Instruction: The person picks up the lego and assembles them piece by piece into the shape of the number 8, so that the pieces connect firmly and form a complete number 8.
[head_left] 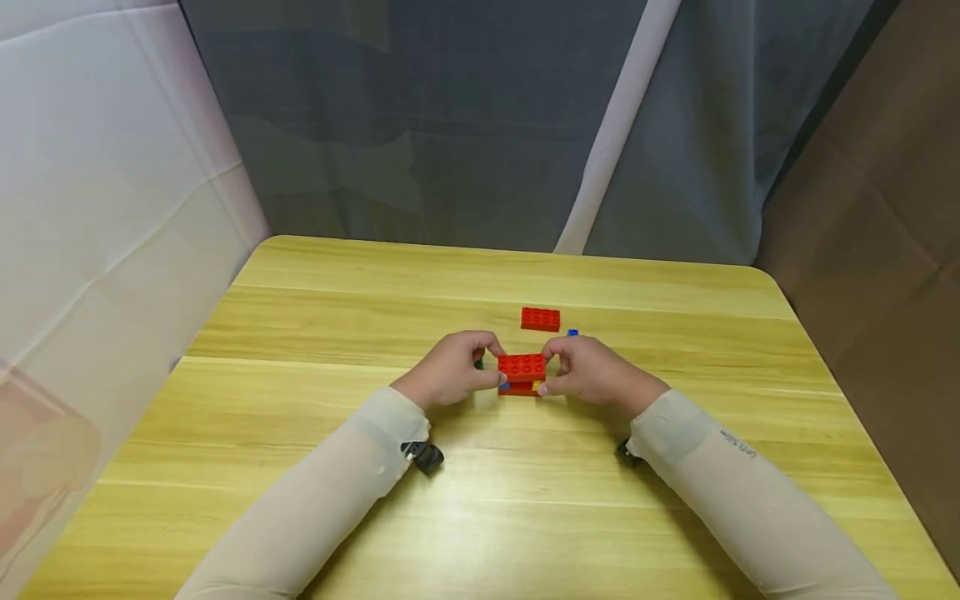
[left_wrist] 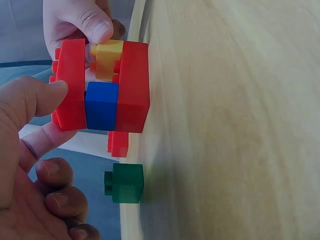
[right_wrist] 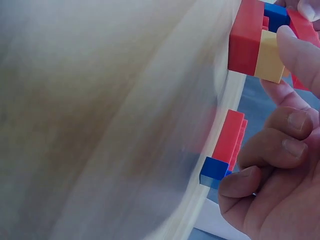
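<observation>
While my left hand (head_left: 450,371) and right hand (head_left: 592,373) pinch the block stack (head_left: 521,373) mid-desk, top red brick looks seated; spare red brick (head_left: 541,319) waits.

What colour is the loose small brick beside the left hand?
Green, clearest in the left wrist view.

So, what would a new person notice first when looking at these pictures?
Both hands meet at the middle of the wooden table: the left hand and right hand pinch a small brick stack, red top and bottom with blue and yellow between. A loose red brick lies just behind it, and a green brick sits nearby.
</observation>
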